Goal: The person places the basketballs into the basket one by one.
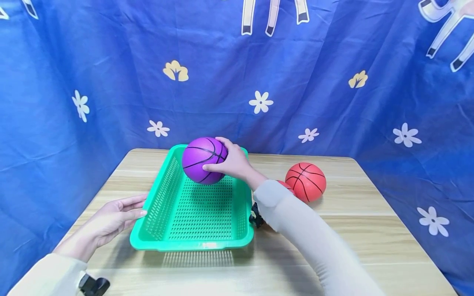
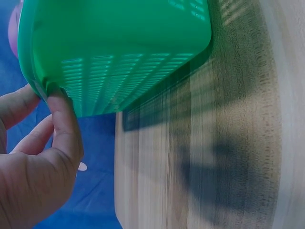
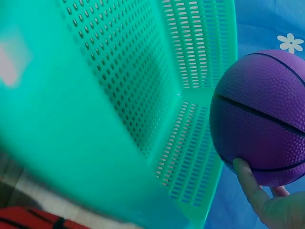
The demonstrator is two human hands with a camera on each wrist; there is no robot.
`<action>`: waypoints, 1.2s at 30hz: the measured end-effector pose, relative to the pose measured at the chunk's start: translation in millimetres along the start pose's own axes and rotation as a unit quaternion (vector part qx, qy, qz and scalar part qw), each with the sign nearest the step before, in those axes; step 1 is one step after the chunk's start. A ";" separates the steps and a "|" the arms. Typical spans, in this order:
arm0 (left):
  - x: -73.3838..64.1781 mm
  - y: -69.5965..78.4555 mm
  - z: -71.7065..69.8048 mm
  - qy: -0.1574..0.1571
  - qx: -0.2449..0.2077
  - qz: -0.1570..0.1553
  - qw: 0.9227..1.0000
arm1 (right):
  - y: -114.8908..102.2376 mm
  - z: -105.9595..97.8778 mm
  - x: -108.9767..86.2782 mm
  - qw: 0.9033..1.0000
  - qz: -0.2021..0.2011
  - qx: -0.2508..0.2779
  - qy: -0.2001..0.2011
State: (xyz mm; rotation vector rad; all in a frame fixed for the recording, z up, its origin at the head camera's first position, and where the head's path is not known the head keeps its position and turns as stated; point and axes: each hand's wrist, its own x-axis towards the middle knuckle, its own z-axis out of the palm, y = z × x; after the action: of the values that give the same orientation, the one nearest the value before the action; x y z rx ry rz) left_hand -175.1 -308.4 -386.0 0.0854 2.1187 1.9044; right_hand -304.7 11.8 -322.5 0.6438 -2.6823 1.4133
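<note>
A purple basketball (image 1: 201, 160) with black lines is held by my right hand (image 1: 235, 161), thumb on its near side and fingers over the far side. It hangs over the back part of a green plastic basket (image 1: 192, 246) with slotted walls. In the right wrist view the purple basketball (image 3: 262, 119) shows beside the basket's far end. My left hand (image 1: 120, 213) pinches the left rim of the basket, thumb and fingers on either side, as the left wrist view also shows. Inside the basket, the perforated bottom carries the ball's shadow.
An orange-red basketball (image 1: 305, 182) rests on the wooden table (image 1: 355, 230) to the basket's right. Another red ball (image 3: 33, 218) sits close beside the basket, mostly hidden by my right sleeve in the head view. A blue patterned curtain (image 1: 207, 102) surrounds the table's back and sides.
</note>
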 end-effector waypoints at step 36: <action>-0.9 0.4 1.8 0.001 -0.015 0.010 1.000 | 21.3 54.8 17.7 0.994 0.081 -0.061 -0.044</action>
State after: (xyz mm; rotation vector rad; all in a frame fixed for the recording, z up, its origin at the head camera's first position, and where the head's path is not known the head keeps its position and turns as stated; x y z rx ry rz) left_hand -173.8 -306.8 -385.6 0.0981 2.0968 1.9479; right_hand -320.5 -27.3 -367.1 0.4987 -2.9224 1.2677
